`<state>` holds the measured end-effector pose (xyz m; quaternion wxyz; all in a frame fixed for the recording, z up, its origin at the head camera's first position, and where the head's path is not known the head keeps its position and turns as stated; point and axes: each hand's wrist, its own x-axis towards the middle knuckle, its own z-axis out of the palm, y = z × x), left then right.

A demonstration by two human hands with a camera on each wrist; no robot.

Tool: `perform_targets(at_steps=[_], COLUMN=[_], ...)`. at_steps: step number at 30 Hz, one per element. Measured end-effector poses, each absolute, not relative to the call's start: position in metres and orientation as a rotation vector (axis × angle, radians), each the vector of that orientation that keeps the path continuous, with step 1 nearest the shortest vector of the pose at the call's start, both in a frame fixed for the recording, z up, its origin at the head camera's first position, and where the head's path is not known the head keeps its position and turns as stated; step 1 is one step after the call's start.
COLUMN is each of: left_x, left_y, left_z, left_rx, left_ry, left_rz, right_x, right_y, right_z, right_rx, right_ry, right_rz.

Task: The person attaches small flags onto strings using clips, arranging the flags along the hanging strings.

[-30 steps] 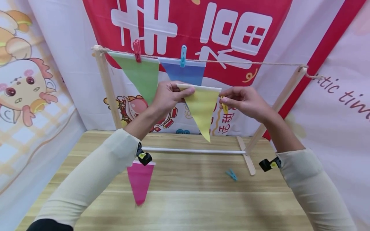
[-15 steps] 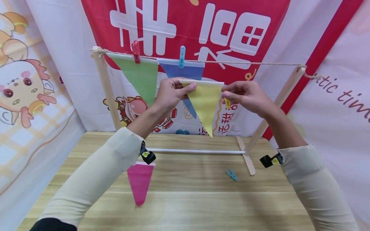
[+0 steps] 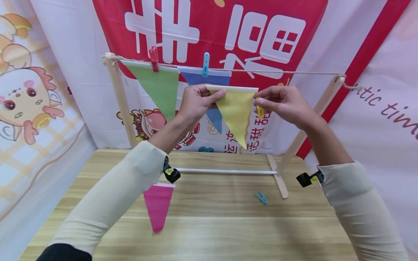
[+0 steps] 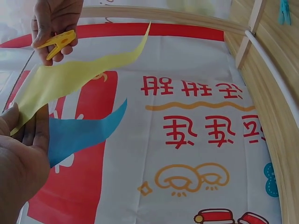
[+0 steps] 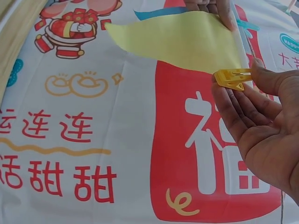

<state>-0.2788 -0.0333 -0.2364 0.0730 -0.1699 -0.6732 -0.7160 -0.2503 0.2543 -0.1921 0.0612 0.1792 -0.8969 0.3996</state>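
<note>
My left hand (image 3: 196, 103) pinches a yellow triangular pennant (image 3: 236, 112) near the left end of its white top edge; its point hangs down. In my right hand (image 3: 285, 105), thumb and fingers hold a yellow clothespin (image 5: 229, 78), the fingertips right at the pennant's right top corner. Both hands are just below a rope (image 3: 261, 72). On the rope hang a green pennant (image 3: 164, 90) under a red clothespin (image 3: 154, 59) and a blue pennant (image 3: 191, 77) under a light blue clothespin (image 3: 205, 65). The yellow pennant partly covers the blue one.
Two wooden posts (image 3: 118, 90) carry the rope, with a white rod (image 3: 225, 171) low between them. On the wooden table (image 3: 215, 232) lie a pink pennant (image 3: 158, 208) and another blue clothespin (image 3: 261, 197). A printed cloth backdrop (image 5: 131, 140) stands close behind.
Both hands have risen and shifted slightly right, bringing the yellow pennant and the yellow clothespin closer to the rope. The pennants on the rope and the things on the table stay put.
</note>
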Motion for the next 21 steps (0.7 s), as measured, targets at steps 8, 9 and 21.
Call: perform_targets(at_steps=[8, 9, 21], left_x=[-0.282, -0.283, -0.287], left_y=[-0.034, -0.034, -0.024], left_z=[-0.232, -0.232, -0.233], left_rx=[-0.488, -0.485, -0.465], left_ry=[-1.988, -1.990, -1.983], left_rz=[-2.157, -2.157, -2.174], right_x=[-0.249, -0.248, -0.244], right_y=[0.259, 0.259, 0.255], right_z=[-0.186, -0.185, -0.170], right_rx=[0.528, 0.528, 0.580], right_ry=[-2.704, -2.700, -2.665], right_rz=[1.246, 1.251, 1.212])
